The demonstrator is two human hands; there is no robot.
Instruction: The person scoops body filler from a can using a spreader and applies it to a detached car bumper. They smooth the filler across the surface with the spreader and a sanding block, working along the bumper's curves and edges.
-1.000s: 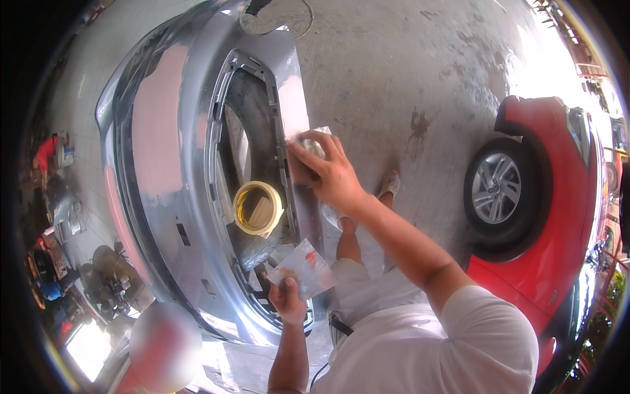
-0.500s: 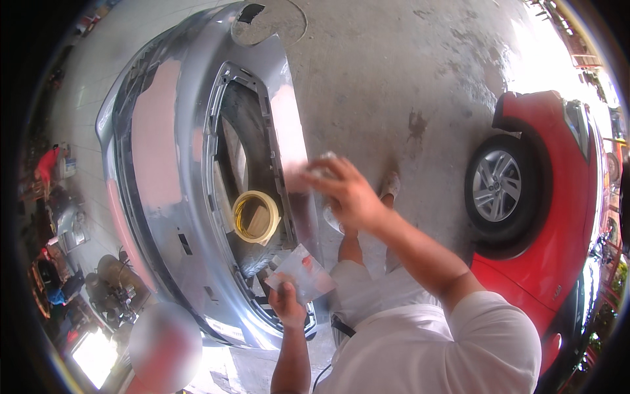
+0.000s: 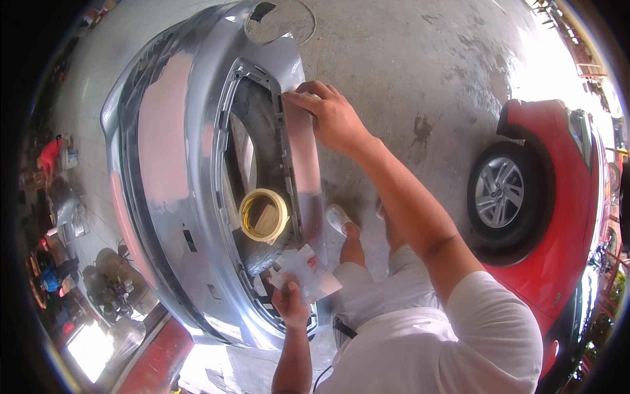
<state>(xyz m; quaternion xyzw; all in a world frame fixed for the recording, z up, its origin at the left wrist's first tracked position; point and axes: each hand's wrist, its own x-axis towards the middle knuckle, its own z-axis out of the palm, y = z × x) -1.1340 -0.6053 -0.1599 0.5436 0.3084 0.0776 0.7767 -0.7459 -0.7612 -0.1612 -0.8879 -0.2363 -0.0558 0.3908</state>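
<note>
A silver-grey car bumper (image 3: 205, 226) stretches along my left, with pink filler patches on its face and along its edge nearest me. My right hand (image 3: 338, 121) is at the upper end of the pink strip (image 3: 303, 154) on that edge, fingers pinched together; whatever they hold is hidden. Low in front of me, my left hand (image 3: 292, 307) grips a flat, square mixing board (image 3: 305, 272) bearing a small red smear. The thumb lies on the board's face. A cream ring-shaped roll (image 3: 283, 217) sits in the bumper's opening, just beyond the board.
A red car (image 3: 554, 243) with a dark tyre (image 3: 499, 194) stands on my right. Concrete floor (image 3: 400, 72) lies between it and the bumper. A thin looped cable (image 3: 314, 26) is on the floor at the bumper's far end. Assorted workshop gear (image 3: 108, 282) stands at far left.
My right hand has moved away from me, up along the bumper's edge, and now reaches its upper pink area. My left hand keeps the board in nearly the same place.
</note>
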